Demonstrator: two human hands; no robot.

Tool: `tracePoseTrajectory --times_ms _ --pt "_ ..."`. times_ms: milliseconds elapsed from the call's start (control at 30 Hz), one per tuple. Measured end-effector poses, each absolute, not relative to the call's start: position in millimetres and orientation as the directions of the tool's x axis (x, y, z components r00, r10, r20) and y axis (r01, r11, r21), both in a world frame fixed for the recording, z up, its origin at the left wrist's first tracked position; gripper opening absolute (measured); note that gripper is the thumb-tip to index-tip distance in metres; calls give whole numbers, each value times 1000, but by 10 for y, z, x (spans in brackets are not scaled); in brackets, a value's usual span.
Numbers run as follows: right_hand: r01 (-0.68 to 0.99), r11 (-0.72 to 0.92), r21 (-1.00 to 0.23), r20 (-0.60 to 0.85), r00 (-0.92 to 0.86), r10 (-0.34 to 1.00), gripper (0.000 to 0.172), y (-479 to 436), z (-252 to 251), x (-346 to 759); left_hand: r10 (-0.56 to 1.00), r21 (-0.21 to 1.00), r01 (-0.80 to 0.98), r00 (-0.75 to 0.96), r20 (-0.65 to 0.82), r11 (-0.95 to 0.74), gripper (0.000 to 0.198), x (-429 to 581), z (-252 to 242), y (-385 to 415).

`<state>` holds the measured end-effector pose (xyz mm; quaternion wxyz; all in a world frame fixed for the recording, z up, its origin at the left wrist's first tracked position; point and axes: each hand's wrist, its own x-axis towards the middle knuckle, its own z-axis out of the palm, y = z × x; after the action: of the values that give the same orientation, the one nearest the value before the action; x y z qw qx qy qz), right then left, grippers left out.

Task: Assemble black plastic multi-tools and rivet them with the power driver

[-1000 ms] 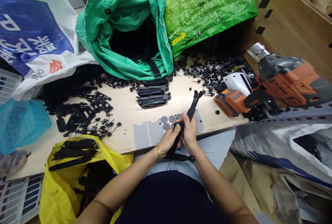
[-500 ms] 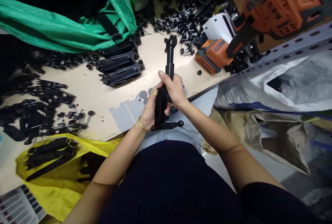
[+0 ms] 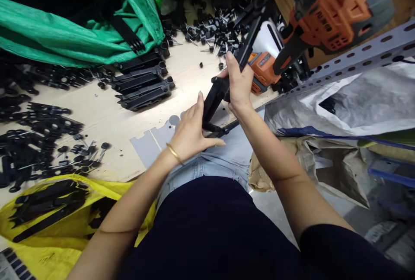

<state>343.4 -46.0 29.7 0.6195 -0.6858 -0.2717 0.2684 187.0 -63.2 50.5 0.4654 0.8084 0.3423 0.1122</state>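
Observation:
A long black folding part (image 3: 215, 96) is tilted over the front edge of the table, its upper end reaching up and right toward the power tool. My right hand (image 3: 239, 82) is wrapped round its middle, thumb pointing up. At its lower end my left hand (image 3: 192, 133) is spread, thumb stretched to the right, the palm side against or close beside the part. Several similar black folding parts (image 3: 145, 91) lie side by side on the table, left of my hands.
Orange power tool (image 3: 333, 16) at upper right above a perforated rail (image 3: 359, 55). Black knobs with metal pins (image 3: 214, 29) are heaped at the back. Green bag (image 3: 81, 42) at upper left, yellow bag (image 3: 58, 228) at lower left, loose black parts (image 3: 39, 137) between them. White sacks (image 3: 366, 98) on the right.
The black part has gone from upright to slanting up and right. My right hand has moved up and right with it; my left hand has opened from its grip.

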Motion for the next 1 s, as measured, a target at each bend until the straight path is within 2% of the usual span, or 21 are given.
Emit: tracePoseTrajectory --times_ms 67,133,267,400,500,600,667,700,767,833,867,933,1000 --pt "19 -60 -998 -25 758 651 44 -446 305 3346 748 699 544 664 -21 -463 104 1913 488 -742" --pt "-45 -56 -997 -70 789 610 40 -461 299 3234 779 642 584 626 32 -497 104 1948 423 -810" --pt "-151 -70 -986 -164 800 578 42 -475 250 3071 807 689 585 591 -1 -427 96 1952 280 -770" --pt "-160 -44 -986 -157 812 563 42 -437 207 2980 864 745 592 502 -44 -306 76 1929 227 -640" --pt "-83 -74 -994 -111 731 674 38 -495 217 3008 894 744 606 447 -23 -283 59 1887 209 -503" --pt "178 -202 -963 -115 409 905 37 -681 320 3171 901 676 666 433 -5 -317 47 1797 187 -355" --pt "427 -249 -869 -208 140 968 37 -812 435 3327 886 603 708 464 -6 -367 47 1735 177 -282" --pt "541 -215 -813 -217 61 974 38 -861 496 3404 874 567 723 485 -11 -395 46 1713 176 -256" --pt "748 -41 -662 -25 33 999 34 -910 602 3538 846 508 734 532 -18 -451 43 1693 190 -224" --pt "903 153 -402 202 -76 976 33 -894 658 3644 809 467 720 588 -18 -513 42 1695 234 -202" --pt "937 242 -253 244 -180 953 33 -871 663 3691 786 451 705 618 -13 -547 43 1696 269 -192" --pt "917 397 -31 156 -388 908 23 -824 643 3774 730 408 664 684 6 -626 43 1679 353 -172" --pt "857 515 23 -9 -515 857 11 -833 614 3819 645 356 600 764 12 -717 39 1617 429 -176"
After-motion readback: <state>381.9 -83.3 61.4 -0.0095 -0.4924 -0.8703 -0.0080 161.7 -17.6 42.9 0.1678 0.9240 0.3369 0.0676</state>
